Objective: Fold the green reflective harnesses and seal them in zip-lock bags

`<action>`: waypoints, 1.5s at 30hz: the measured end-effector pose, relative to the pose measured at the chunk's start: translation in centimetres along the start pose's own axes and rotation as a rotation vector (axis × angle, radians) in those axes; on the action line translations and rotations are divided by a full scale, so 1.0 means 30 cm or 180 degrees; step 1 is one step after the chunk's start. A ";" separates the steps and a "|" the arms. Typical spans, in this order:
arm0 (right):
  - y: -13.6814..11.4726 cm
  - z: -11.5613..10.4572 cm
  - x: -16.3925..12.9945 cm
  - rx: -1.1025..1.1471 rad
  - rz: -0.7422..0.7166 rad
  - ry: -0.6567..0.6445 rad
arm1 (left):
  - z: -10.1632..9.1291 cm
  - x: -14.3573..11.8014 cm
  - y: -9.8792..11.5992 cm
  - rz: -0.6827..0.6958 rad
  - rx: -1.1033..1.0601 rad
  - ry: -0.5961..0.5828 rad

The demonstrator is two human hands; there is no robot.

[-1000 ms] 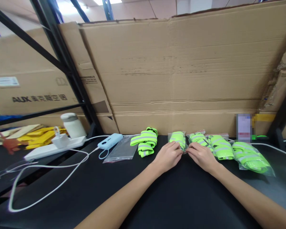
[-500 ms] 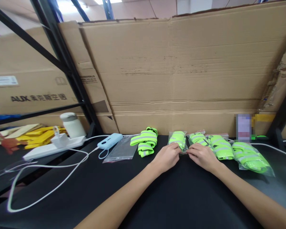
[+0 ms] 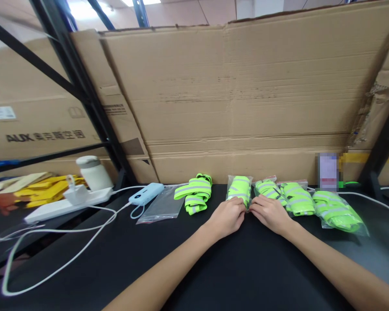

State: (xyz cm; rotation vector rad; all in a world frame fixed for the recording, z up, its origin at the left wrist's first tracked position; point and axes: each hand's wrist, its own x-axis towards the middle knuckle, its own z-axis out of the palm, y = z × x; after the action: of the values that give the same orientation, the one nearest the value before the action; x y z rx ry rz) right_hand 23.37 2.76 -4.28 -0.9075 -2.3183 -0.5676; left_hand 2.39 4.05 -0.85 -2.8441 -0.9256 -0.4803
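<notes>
From my remote seat I saw cardboard (image 3: pixel 233 95) standing along the far edge of the desk (image 3: pixel 246 268). My left hand (image 3: pixel 226 218) and right hand (image 3: pixel 270 214) reached in from the near edge, fingertips close together. Both grips were narrow, fingers bent onto the near end of a bag (image 3: pixel 230 185) that lay by the far edge; the thumbs were hidden from me. A striped green strap (image 3: pixel 240 185) sat inside it. Beyond and to the right of my right hand, bagged straps (image 3: pixel 298 198) lay in a row of three toward the far right corner. Left of the bag I had a loose strap (image 3: pixel 197 194) folded over itself, then a flat pouch (image 3: pixel 164 208), then a blue power bank (image 3: pixel 146 193), all near the far edge.
</notes>
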 end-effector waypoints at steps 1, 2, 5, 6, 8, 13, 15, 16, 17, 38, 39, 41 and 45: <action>-0.001 0.000 0.001 0.0015 0.0006 -0.0004 | -0.001 -0.001 0.003 -0.0030 -0.0018 0.0009; -0.002 -0.001 0.003 0.0031 0.0018 -0.0002 | -0.003 -0.002 0.006 -0.0064 -0.0031 0.0025; -0.003 -0.002 0.006 0.0084 0.0061 0.0027 | 0.001 -0.002 0.011 -0.0184 0.0023 0.0087; -0.003 -0.002 0.007 0.0100 0.0070 0.0043 | 0.006 -0.001 0.010 -0.0210 0.0086 0.0102; -0.002 -0.003 0.007 0.0128 0.0082 0.0079 | 0.020 0.002 0.008 -0.0233 0.0256 0.0138; 0.000 -0.004 0.004 0.0162 0.0136 0.0194 | 0.054 0.006 0.003 -0.0198 0.0523 0.0443; -0.001 -0.004 0.003 0.0175 0.0149 0.0232 | 0.060 0.006 0.002 -0.0153 0.0556 0.0547; -0.001 -0.003 0.002 0.0184 0.0154 0.0245 | 0.062 0.007 0.002 -0.0126 0.0579 0.0570; -0.002 -0.003 0.002 0.0192 0.0159 0.0256 | 0.063 0.008 0.001 -0.0095 0.0605 0.0574; -0.005 0.006 0.001 0.0145 0.0102 0.0329 | 0.053 0.010 0.007 -0.0090 0.0565 0.0329; -0.005 0.006 0.000 0.0143 0.0098 0.0338 | 0.050 0.010 0.008 -0.0109 0.0580 0.0294; -0.005 0.005 0.000 0.0138 0.0079 0.0347 | 0.044 0.010 0.010 -0.0118 0.0594 0.0237; -0.004 0.003 -0.001 0.0138 0.0043 0.0340 | 0.037 0.009 0.013 -0.0088 0.0600 0.0179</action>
State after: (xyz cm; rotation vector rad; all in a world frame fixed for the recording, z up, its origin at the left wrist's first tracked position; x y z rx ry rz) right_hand 23.27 2.72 -4.37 -0.8512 -2.2188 -0.5450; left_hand 3.13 4.10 -1.82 -2.6390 -0.9472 -0.4479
